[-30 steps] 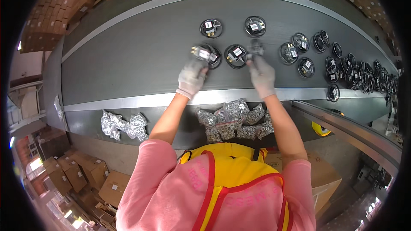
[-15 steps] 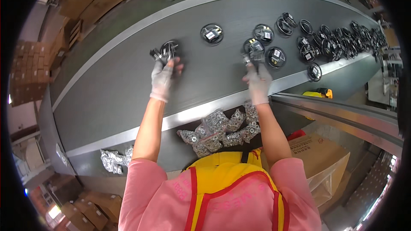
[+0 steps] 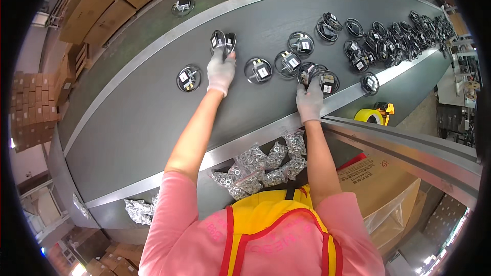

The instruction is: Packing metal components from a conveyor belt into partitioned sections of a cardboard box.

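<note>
My gloved left hand [image 3: 221,75] is closed on black cable coils [image 3: 223,42], apparently two side by side, held over the belt's far half. A single cable coil [image 3: 188,78] with a small metal-and-black fitting lies to its left. My gloved right hand [image 3: 310,103] is near the belt's front edge, its fingers closed on the near side of a black cable coil [image 3: 306,73]. Overlapping that one on the right is another cable coil [image 3: 328,83]. Between my hands lie a cable coil with a white label [image 3: 259,71] and a second labelled coil [image 3: 288,64].
The grey conveyor belt [image 3: 138,122] carries a dense pile of cable coils [image 3: 394,43] at the right. Bags of metal rings [image 3: 253,161] lie along the near ledge. A metal rail [image 3: 399,148], a yellow tape dispenser [image 3: 373,115] and a cardboard carton [image 3: 381,179] stand at right.
My left hand has moved right and farther away with coils, and a coil now lies where it was. My right hand has moved slightly nearer. The belt's coils have shifted.
</note>
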### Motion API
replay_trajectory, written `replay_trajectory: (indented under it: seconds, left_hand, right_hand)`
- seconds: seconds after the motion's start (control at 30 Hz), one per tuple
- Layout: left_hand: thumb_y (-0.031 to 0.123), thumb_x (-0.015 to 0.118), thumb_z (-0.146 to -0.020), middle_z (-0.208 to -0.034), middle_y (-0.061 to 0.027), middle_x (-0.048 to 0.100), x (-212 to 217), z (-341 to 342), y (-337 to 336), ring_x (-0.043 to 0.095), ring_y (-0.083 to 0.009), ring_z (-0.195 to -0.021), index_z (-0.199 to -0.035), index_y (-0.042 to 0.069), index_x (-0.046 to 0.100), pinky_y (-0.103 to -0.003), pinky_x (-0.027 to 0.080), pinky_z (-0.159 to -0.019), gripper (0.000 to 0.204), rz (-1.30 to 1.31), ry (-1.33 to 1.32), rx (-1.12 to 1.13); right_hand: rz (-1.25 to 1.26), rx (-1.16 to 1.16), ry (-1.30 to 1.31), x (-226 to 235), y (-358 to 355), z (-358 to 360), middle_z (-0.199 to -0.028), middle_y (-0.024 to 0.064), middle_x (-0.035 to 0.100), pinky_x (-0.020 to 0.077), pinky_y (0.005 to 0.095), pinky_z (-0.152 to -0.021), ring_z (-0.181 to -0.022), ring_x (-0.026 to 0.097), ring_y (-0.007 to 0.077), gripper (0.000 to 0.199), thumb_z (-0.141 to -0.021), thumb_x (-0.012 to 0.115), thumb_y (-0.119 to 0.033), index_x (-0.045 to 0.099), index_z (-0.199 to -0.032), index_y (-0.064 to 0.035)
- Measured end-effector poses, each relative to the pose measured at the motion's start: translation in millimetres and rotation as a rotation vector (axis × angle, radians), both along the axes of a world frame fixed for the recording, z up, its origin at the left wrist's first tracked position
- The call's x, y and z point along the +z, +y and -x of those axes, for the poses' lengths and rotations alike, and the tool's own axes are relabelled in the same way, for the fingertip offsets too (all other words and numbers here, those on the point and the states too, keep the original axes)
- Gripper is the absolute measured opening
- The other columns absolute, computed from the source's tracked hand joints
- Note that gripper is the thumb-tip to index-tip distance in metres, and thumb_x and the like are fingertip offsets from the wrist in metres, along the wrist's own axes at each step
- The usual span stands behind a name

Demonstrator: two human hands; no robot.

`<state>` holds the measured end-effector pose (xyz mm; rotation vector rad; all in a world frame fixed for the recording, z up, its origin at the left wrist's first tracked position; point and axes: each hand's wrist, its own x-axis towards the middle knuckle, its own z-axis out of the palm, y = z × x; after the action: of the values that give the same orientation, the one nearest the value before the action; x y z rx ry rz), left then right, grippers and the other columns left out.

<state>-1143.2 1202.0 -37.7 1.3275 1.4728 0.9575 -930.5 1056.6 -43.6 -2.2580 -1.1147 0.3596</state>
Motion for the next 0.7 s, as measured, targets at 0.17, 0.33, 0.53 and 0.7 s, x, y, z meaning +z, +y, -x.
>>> replay_trajectory:
  seconds: [0.17, 0.33, 0.53, 0.7]
  left_hand:
    - [0.007, 0.069, -0.07, -0.101, -0.0142, 0.061, 5, 21, -32, 0.06, -0.0315, -0.087, -0.096, 0.008, 0.064, -0.04, 0.05, -0.076, 0.027, -0.705, 0.439, -0.46]
    - [0.021, 0.068, -0.069, -0.101, -0.0061, 0.061, -1, 17, -33, 0.058, -0.0283, -0.095, -0.091, 0.014, 0.067, -0.04, 0.051, -0.076, 0.023, -0.896, 0.855, -0.782]
    - [0.02, 0.07, -0.078, -0.095, -0.0168, 0.064, -9, -26, -27, 0.064, -0.0337, -0.077, -0.096, 0.004, 0.06, -0.045, 0.05, -0.066, 0.026, -0.456, 0.486, -0.222]
    - [0.015, 0.071, -0.076, -0.087, -0.0176, 0.065, -23, -84, -46, 0.063, -0.0372, -0.076, -0.099, 0.004, 0.063, -0.041, 0.05, -0.064, 0.027, -0.565, 0.184, -0.192]
  right_hand:
    - [0.096, -0.161, -0.192, 0, 2, 11, -0.094, 0.0239, 0.065, 0.0475, 0.046, -0.077, -0.09, 0.062, 0.042, 0.034, -0.082, 0.063, -0.015, 0.051, -0.11, 0.0006]
    - [-0.382, -0.488, 0.615, -16, 35, -21, -0.076, 0.0159, 0.062, 0.0468, 0.0443, -0.064, -0.067, 0.06, 0.0349, 0.032, -0.084, 0.067, -0.017, 0.051, -0.106, 0.0003]
    - [-0.439, -0.1, -0.146, 22, 109, -27, -0.091, 0.0195, 0.066, 0.0508, 0.0416, -0.068, -0.079, 0.066, 0.0346, 0.031, -0.084, 0.062, -0.021, 0.05, -0.108, -0.0047]
    - [0.299, 0.095, -0.308, 30, 147, -26, -0.103, 0.0207, 0.063, 0.0531, 0.0453, -0.075, -0.092, 0.066, 0.036, 0.076, -0.079, 0.065, -0.024, 0.025, -0.142, -0.0098]
